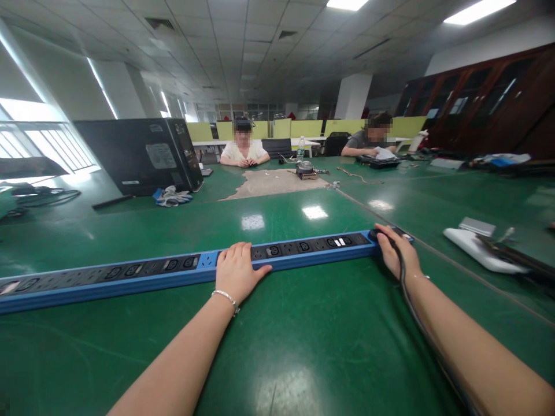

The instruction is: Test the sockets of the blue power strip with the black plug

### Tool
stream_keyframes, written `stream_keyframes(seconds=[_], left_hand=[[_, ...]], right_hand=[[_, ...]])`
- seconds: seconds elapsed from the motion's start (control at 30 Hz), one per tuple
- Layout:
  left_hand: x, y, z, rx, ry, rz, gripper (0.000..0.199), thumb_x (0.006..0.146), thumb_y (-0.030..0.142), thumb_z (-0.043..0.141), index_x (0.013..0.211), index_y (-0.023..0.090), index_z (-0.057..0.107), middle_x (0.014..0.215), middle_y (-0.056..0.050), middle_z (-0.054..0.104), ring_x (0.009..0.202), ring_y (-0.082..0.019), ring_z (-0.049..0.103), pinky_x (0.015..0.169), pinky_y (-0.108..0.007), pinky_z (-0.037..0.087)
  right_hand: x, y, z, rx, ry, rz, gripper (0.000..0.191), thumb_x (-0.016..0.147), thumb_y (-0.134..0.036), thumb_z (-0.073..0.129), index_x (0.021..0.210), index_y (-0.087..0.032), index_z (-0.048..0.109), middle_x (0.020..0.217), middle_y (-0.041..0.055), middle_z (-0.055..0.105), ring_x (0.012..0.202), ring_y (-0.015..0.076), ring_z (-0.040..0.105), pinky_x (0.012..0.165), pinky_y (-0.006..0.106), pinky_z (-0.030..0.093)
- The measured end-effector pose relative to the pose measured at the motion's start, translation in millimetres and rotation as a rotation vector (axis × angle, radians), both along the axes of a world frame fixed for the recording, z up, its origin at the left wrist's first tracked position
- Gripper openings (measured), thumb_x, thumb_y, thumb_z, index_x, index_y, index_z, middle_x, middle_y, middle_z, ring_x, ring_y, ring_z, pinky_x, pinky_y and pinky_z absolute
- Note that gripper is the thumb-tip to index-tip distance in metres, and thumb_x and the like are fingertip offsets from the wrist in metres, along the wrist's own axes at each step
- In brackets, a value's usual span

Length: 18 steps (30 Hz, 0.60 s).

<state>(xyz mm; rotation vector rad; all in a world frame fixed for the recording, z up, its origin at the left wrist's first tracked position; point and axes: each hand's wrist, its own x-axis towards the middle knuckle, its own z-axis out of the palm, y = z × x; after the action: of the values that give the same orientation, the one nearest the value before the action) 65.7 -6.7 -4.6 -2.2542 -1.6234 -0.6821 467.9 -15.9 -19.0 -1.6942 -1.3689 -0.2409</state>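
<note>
A long blue power strip [151, 282] with a black face and several sockets lies across the green table, running out of view at the left. My left hand [236, 266] is laid over its middle, fingers across the top and thumb along the near side, gripping it. At the strip's right end, my right hand [396, 251] is closed around a black plug [373, 234] that sits against the socket face. How deep the plug is in cannot be seen. From it a black cable [407, 294] hangs down along my right forearm.
The green table [281, 335] has a bare, peeled patch [273, 184] farther back. A black computer case [143, 153] and gloves [172, 196] stand at the left. A white device [481, 248] lies at the right. Two people [244, 147] sit across the table, near a bottle [300, 149].
</note>
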Motion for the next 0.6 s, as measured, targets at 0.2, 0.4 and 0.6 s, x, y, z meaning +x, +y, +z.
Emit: stream_keyframes(seconds=[0.2,0.4,0.6], left_hand=[[-0.5,0.2,0.0,-0.001,0.011,0.005,0.066,0.072,0.061,0.057,0.116,0.012,0.053,0.119,-0.016,0.060,0.113,-0.030,0.052,0.096,-0.043,0.036],[0.5,-0.7,0.8,-0.012,0.006,0.009,0.066,0.073,0.061,0.056,0.117,0.012,0.052,0.119,-0.016,0.060,0.113,-0.030,0.051,0.096,-0.042,0.035],[-0.3,0.0,-0.7,-0.021,-0.009,0.001,0.065,0.074,0.061,0.054,0.118,0.013,0.051,0.120,-0.016,0.059,0.115,-0.030,0.050,0.097,-0.043,0.034]], right_hand=[[3.5,-3.1,0.7,-0.017,-0.040,0.008,0.041,0.083,-0.044,0.042,0.111,-0.025,0.063,0.114,0.0079,0.065,0.116,0.0268,0.054,0.099,0.046,0.039],[-2.5,-2.0,8.5,-0.045,-0.027,-0.008,0.039,0.079,-0.043,0.044,0.105,-0.024,0.067,0.106,0.0070,0.069,0.102,0.0253,0.061,0.096,0.043,0.042],[-9.3,1.6,4.4,0.020,0.087,-0.070,0.039,0.076,-0.043,0.049,0.105,-0.024,0.067,0.102,0.0062,0.070,0.099,0.0247,0.062,0.096,0.045,0.041]])
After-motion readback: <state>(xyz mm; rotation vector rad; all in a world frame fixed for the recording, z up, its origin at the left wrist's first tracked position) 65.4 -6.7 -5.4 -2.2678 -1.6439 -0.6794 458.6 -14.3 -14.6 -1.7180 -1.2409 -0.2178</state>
